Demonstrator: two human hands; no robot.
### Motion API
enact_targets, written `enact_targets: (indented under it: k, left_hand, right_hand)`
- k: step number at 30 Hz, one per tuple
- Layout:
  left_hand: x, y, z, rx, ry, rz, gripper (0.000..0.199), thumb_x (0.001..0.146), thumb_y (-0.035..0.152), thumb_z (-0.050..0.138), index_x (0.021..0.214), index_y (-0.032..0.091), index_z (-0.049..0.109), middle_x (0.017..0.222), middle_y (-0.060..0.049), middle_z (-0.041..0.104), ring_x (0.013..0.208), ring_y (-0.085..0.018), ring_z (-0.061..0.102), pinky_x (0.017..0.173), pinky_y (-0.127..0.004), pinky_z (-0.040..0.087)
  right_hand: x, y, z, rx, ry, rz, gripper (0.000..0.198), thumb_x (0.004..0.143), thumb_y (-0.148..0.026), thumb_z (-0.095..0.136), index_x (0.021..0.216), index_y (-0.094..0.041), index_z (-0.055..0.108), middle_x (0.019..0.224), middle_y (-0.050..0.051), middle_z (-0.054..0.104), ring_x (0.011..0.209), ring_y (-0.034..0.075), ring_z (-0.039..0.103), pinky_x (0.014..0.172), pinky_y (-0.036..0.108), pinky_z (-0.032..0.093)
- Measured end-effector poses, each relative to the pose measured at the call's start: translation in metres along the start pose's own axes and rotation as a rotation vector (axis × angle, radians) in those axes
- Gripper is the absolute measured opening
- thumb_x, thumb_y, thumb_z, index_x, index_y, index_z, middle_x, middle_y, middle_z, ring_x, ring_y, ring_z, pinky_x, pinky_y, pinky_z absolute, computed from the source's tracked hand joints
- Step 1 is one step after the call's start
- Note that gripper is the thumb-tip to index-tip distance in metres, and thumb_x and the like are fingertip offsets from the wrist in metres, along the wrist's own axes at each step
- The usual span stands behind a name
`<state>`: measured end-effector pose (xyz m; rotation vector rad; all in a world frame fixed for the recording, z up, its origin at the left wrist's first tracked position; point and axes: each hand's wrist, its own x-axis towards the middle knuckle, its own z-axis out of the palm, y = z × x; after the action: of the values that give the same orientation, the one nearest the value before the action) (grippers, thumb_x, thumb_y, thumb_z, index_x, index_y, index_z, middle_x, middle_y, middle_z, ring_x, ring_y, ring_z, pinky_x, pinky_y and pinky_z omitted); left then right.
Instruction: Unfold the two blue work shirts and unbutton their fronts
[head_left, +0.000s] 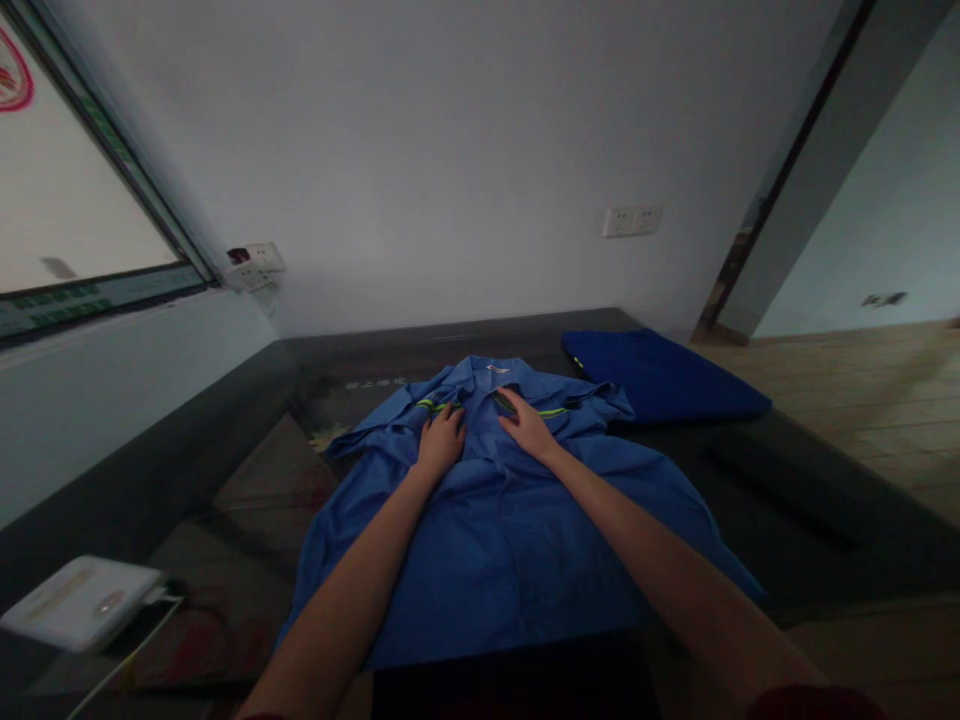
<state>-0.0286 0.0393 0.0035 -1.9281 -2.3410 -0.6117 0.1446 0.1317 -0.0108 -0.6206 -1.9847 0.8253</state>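
A blue short-sleeved work shirt [480, 540] lies spread on the dark table, its collar at the far side and its hem towards me. Dark bands with yellow-green stripes cross its chest. My left hand [442, 440] rests on the left part of the chest, fingers stretched out over the stripe. On the right part of the chest lies my right hand [527, 428], its fingers extended and thumb apart, near the collar opening. Both palms face down on the cloth, and neither hand appears to grip it.
Beyond the shirt's right sleeve lies a folded dark blue cloth [660, 375]. A white box-shaped device [86, 600] with a cable sits at the left on the dark table [360, 350]. A long black object [780, 485] lies at right. Wall sockets [632, 221] are behind.
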Motion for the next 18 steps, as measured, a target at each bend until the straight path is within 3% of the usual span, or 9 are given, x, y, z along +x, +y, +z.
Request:
enact_targets:
  k: [4, 6, 8, 11, 14, 18]
  left_hand:
    - [0.003, 0.000, -0.010, -0.028, 0.113, -0.039, 0.029, 0.087, 0.025, 0.046, 0.108, 0.017, 0.064, 0.114, -0.014, 0.062, 0.103, -0.026, 0.059, 0.086, -0.036, 0.046]
    - [0.004, 0.000, -0.011, -0.085, 0.063, -0.087, 0.027, 0.088, 0.033, 0.045, 0.095, 0.018, 0.067, 0.096, -0.012, 0.067, 0.088, -0.024, 0.063, 0.075, -0.032, 0.047]
    - [0.006, -0.001, -0.008, -0.155, -0.052, -0.117, 0.028, 0.086, 0.040, 0.049, 0.082, 0.019, 0.067, 0.080, -0.009, 0.068, 0.075, -0.022, 0.064, 0.066, -0.028, 0.046]
    - [0.008, -0.004, 0.000, -0.245, -0.135, -0.074, 0.022, 0.078, 0.037, 0.059, 0.067, 0.019, 0.065, 0.065, -0.005, 0.064, 0.065, -0.019, 0.061, 0.058, -0.025, 0.042]
    - [0.009, -0.005, 0.004, -0.299, -0.096, -0.027, 0.012, 0.075, 0.027, 0.061, 0.067, 0.018, 0.063, 0.064, -0.002, 0.062, 0.063, -0.017, 0.059, 0.057, -0.024, 0.041]
    - [0.007, 0.001, 0.001, -0.369, 0.017, 0.017, 0.007, 0.078, 0.023, 0.058, 0.076, 0.018, 0.062, 0.069, -0.001, 0.062, 0.066, -0.016, 0.058, 0.061, -0.024, 0.042]
  right_hand:
    - [-0.005, -0.012, -0.002, -0.265, 0.101, -0.059, 0.041, 0.080, -0.014, 0.051, 0.120, -0.018, 0.056, 0.126, 0.013, 0.055, 0.121, 0.024, 0.047, 0.104, 0.045, 0.037]
    - [-0.007, -0.025, -0.004, -0.337, 0.144, -0.107, 0.031, 0.084, -0.015, 0.047, 0.113, -0.018, 0.060, 0.116, 0.012, 0.059, 0.114, 0.024, 0.050, 0.100, 0.042, 0.040]
    - [-0.010, -0.038, -0.003, -0.365, 0.080, -0.186, 0.025, 0.087, -0.016, 0.046, 0.106, -0.019, 0.062, 0.105, 0.010, 0.062, 0.105, 0.022, 0.054, 0.094, 0.037, 0.043]
    - [-0.016, -0.049, 0.005, -0.421, -0.154, -0.263, 0.021, 0.086, -0.014, 0.047, 0.098, -0.020, 0.064, 0.091, 0.006, 0.065, 0.090, 0.020, 0.059, 0.083, 0.031, 0.045]
    - [-0.019, -0.047, 0.013, -0.532, -0.293, -0.226, 0.018, 0.082, -0.012, 0.051, 0.092, -0.020, 0.064, 0.084, 0.005, 0.066, 0.082, 0.019, 0.059, 0.074, 0.027, 0.044]
    - [-0.016, -0.038, 0.013, -0.585, -0.271, -0.152, 0.015, 0.081, -0.012, 0.051, 0.085, -0.020, 0.063, 0.083, 0.006, 0.066, 0.081, 0.020, 0.060, 0.072, 0.028, 0.045]
